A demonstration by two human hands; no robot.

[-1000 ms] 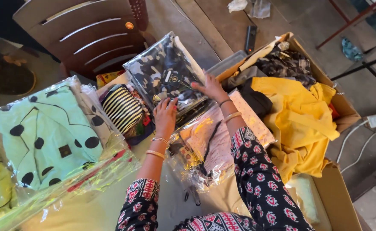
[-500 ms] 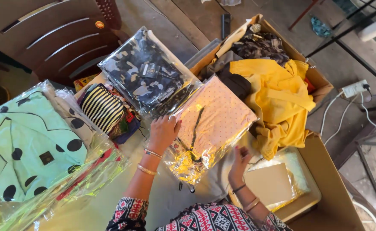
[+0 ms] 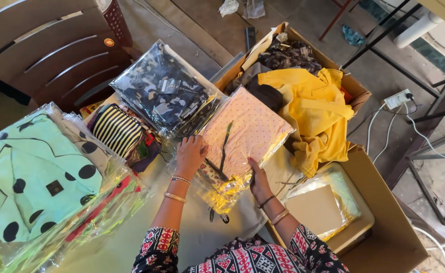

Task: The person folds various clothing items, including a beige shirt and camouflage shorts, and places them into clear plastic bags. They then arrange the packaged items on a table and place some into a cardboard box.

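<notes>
Both hands grip one clear-bagged pink dotted garment pack [image 3: 242,139]: left hand [image 3: 189,154] flat on its left edge, fingers together; right hand [image 3: 258,179] clasping the lower right edge. Pack lies on table [image 3: 131,237], beside camouflage pack [image 3: 164,93] and striped pack [image 3: 116,129]. Cardboard box [image 3: 359,93] with yellow cloth [image 3: 316,108] just beyond

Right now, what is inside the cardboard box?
The cardboard box holds a crumpled yellow garment over a dark patterned garment and black cloth. Whatever lies beneath them is covered.
</notes>
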